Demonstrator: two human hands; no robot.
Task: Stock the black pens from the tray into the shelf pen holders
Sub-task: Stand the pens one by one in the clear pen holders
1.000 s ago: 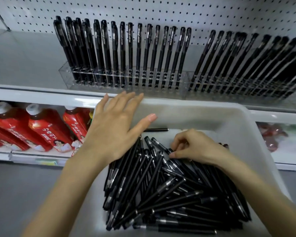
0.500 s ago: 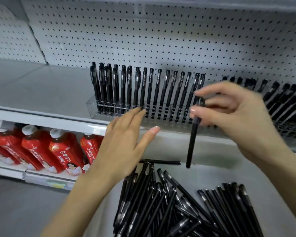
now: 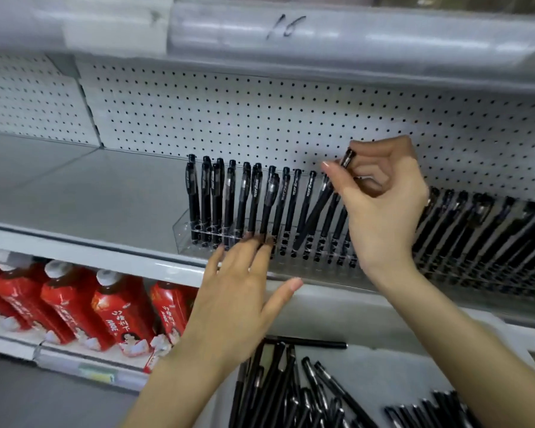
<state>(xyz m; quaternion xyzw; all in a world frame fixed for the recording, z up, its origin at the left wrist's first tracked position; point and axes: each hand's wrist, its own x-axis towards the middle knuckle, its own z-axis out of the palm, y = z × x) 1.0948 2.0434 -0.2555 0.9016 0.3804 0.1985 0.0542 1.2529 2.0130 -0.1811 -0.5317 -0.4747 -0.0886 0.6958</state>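
My right hand (image 3: 383, 205) pinches a black pen (image 3: 317, 208) near its cap. The pen slants down to the left, its tip at a front slot of the clear pen holder (image 3: 183, 233) on the shelf. Several black pens stand upright in that holder. My left hand (image 3: 238, 291) reaches forward with straight fingers, its fingertips touching the holder's front wall. A second holder (image 3: 491, 239) to the right is packed with black pens. The grey tray (image 3: 393, 366) below holds a pile of loose black pens (image 3: 278, 387).
A white pegboard (image 3: 260, 118) backs the grey shelf (image 3: 74, 193), whose left half is bare. An upper shelf edge (image 3: 291, 29) overhangs, marked "18". Red bottles (image 3: 115, 313) line the lower shelf at left.
My right hand lifted one pen out of the tray and carried it up to the holder, tip now at a slot. My left hand slid forward from the tray rim to the holder's front.
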